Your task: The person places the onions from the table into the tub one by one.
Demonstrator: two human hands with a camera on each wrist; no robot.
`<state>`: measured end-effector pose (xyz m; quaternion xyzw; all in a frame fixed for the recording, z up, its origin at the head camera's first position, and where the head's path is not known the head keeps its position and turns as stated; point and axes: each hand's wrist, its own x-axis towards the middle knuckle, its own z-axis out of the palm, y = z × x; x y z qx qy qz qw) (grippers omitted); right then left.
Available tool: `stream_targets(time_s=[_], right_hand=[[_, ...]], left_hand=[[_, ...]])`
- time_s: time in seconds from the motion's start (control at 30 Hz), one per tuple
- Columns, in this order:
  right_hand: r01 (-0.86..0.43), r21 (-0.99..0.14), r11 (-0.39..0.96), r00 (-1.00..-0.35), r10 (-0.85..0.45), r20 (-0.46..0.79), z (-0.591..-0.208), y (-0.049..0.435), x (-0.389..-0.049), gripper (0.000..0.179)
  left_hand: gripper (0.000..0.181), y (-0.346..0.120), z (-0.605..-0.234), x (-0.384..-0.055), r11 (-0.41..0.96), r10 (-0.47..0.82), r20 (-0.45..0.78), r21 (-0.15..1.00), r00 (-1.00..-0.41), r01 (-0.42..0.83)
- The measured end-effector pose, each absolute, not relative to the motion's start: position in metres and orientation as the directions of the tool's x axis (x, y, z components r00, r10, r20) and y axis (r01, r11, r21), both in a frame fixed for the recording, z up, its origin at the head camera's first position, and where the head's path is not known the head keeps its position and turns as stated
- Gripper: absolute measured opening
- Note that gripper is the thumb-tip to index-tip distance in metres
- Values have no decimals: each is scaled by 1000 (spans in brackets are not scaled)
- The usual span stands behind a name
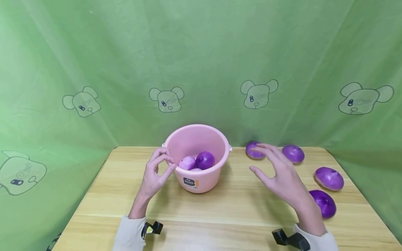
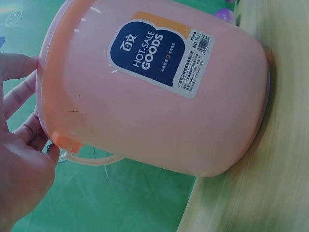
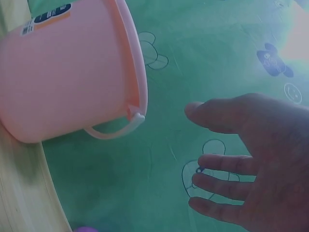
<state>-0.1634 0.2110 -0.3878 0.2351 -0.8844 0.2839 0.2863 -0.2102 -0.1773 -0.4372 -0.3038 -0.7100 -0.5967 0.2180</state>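
Observation:
A pink bucket (image 1: 201,179) stands upright on the table, holding a dark purple onion (image 1: 205,160), a paler onion (image 1: 187,162) and part of another below them. My left hand (image 1: 155,174) grips its rim at the left, thumb and fingertips curled at the edge; the left wrist view shows that hand (image 2: 21,145) beside the label (image 2: 154,55). To the right of the bucket, my right hand (image 1: 281,176) is raised above the table with fingers spread and nothing held. Its fingertips overlap a purple onion (image 1: 251,152) near the back edge.
More purple onions lie on the right of the wooden table (image 1: 226,216): one at the back (image 1: 293,153), one farther right (image 1: 329,178) and one beside my right wrist (image 1: 325,205). A green curtain (image 1: 201,59) with bear prints hangs behind the table and along its sides.

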Motion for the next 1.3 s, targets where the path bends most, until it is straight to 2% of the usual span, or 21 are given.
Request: stream_targets(time_s=[0.6,1.03,1.3], right_hand=[[-548,-378,746,-724,-197,661,-392,238,-167,62],[-459,-486,744,-805,-117,582,-389,264,-163,62],[-384,-487,784,-832,-66,550,-387,286,-157,60]], left_hand=[[13,-176,-436,-210,117,175,669,714,-722,690],[14,-174,-435,-211,118,174,672,712,-720,692],[15,-176,-436,-208,126,162,664,720,-730,683]])
